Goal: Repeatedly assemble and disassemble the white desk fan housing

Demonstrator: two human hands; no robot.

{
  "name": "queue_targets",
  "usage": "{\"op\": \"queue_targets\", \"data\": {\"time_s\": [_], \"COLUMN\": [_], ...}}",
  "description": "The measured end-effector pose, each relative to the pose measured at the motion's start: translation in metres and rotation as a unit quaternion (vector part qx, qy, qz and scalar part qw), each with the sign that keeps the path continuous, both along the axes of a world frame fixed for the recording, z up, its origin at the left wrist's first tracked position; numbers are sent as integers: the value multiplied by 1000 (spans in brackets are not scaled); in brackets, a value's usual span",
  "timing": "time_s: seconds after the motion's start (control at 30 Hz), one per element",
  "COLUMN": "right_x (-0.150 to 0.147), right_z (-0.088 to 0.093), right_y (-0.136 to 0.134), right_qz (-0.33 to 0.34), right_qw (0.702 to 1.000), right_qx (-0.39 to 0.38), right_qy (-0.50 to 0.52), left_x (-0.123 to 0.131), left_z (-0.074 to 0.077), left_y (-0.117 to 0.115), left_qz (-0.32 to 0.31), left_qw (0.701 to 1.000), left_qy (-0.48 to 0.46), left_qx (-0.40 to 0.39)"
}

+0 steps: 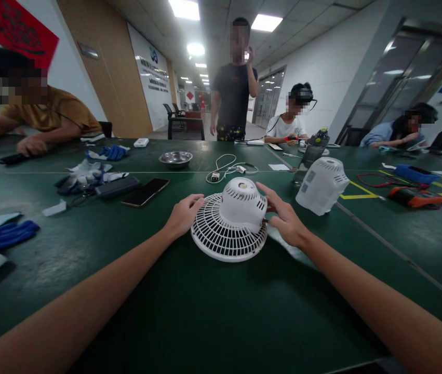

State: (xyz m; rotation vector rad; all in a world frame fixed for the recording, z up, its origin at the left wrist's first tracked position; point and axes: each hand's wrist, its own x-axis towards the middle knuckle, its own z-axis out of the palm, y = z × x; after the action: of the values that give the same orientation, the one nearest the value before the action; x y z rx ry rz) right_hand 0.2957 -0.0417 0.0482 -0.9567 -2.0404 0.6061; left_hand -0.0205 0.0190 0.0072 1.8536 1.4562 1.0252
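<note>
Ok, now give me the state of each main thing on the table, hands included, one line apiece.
white grille, lying on the table
white housing, sitting on the grille
left hand, fingers at the grille's rim
right hand, fingers against the housing
phone, flat, screen dark
metal bowl, upright
white cable, loosely looped

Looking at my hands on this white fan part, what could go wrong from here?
The grille might slide or tip if the housing gets pushed, since the left hand seems to touch only its edge. The right hand, at the housing's side, could bump the white cover standing nearby, perhaps knocking it into the bottle close behind.
</note>
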Motion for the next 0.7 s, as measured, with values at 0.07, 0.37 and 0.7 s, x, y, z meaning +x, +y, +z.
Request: {"op": "queue_targets", "data": {"time_s": [0.07, 0.37, 0.7], "right_x": [-1, -8, -23], "right_z": [0, -7, -8], "right_y": [-1, -1, -5], "right_qz": [3, -35, 41], "right_qw": [1000, 986, 854], "right_qx": [-5, -105, -377], "right_qy": [-14, 128, 356], "left_x": [2, -2, 16], "left_z": [2, 4, 8], "left_y": [-4, -5, -19], "left_qz": [-14, -46, -152], "left_qw": [1000, 982, 935], "left_qy": [2, -183, -319], "left_qx": [9, 15, -39]}}
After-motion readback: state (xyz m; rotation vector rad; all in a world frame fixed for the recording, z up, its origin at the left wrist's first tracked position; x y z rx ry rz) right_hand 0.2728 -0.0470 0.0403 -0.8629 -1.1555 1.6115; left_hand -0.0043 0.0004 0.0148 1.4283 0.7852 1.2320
